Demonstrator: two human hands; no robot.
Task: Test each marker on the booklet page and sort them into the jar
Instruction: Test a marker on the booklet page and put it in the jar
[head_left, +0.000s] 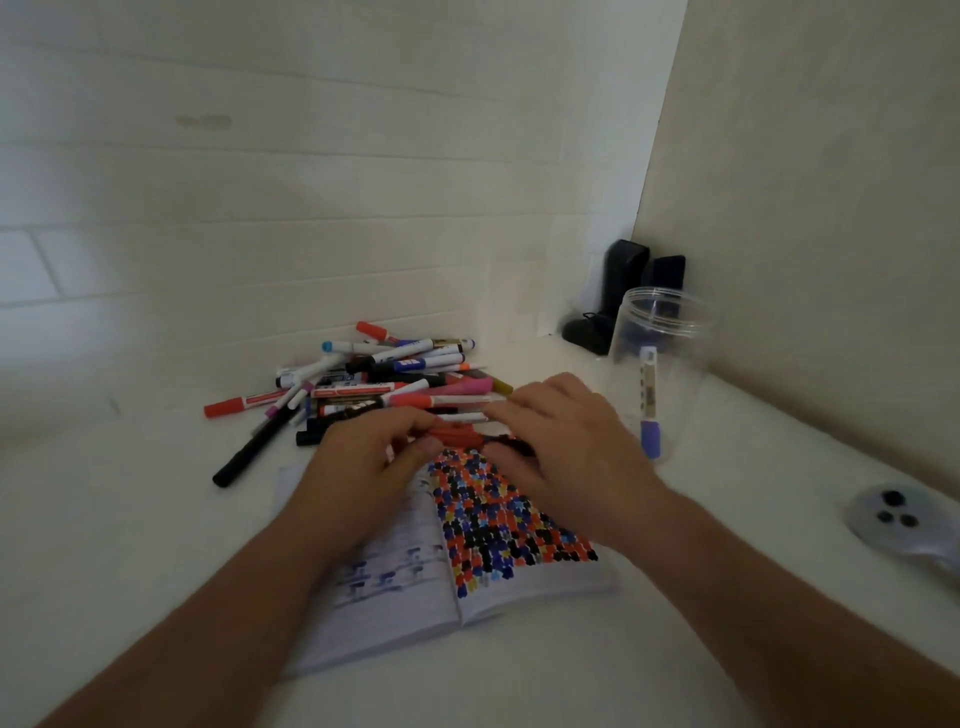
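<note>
Fingers of the left hand (363, 457) and right hand (566, 441) both grip one red marker (457, 434) over the open booklet (467, 545). One purple-capped marker (649, 405) stands in the jar (662, 364); the pile (374, 379) is too tangled to count.

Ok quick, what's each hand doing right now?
Left hand: fingers gripping the red marker.
Right hand: on the marker's other end; grip hidden, cannot be told.
</note>
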